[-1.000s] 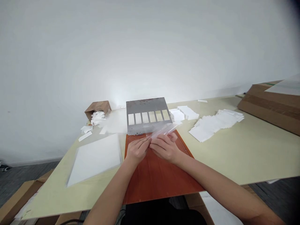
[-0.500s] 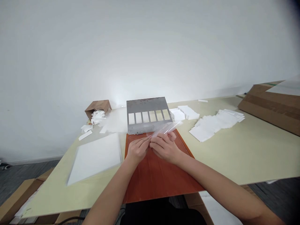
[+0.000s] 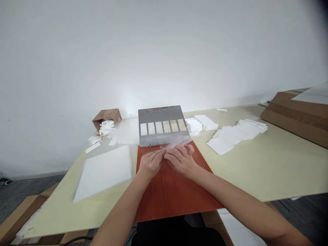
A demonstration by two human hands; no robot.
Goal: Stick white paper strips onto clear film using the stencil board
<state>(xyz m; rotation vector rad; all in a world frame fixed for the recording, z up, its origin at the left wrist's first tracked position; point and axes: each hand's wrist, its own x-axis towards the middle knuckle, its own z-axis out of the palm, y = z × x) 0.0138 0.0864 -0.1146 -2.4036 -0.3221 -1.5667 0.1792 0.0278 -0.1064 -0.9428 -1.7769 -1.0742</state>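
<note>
My left hand (image 3: 150,163) and my right hand (image 3: 180,159) meet over the far end of an orange-red board (image 3: 169,191). Both pinch a clear, thin plastic strip (image 3: 179,141) that sticks out to the right past my right fingers and lies low, near the board. Just behind the hands, a grey metal plate (image 3: 161,125) with a row of several rectangular slots stands tilted up from the board's far edge.
A stack of white sheets (image 3: 105,171) lies left of the board. White cards (image 3: 235,135) are spread at the right, more white pieces (image 3: 201,123) behind. A small brown box (image 3: 107,118) spills white slips at the back left. A cardboard box (image 3: 297,114) is at the far right.
The free end of the clear strip has dropped from pointing up and right to lying lower and flatter. Both hands have stayed nearly in place.
</note>
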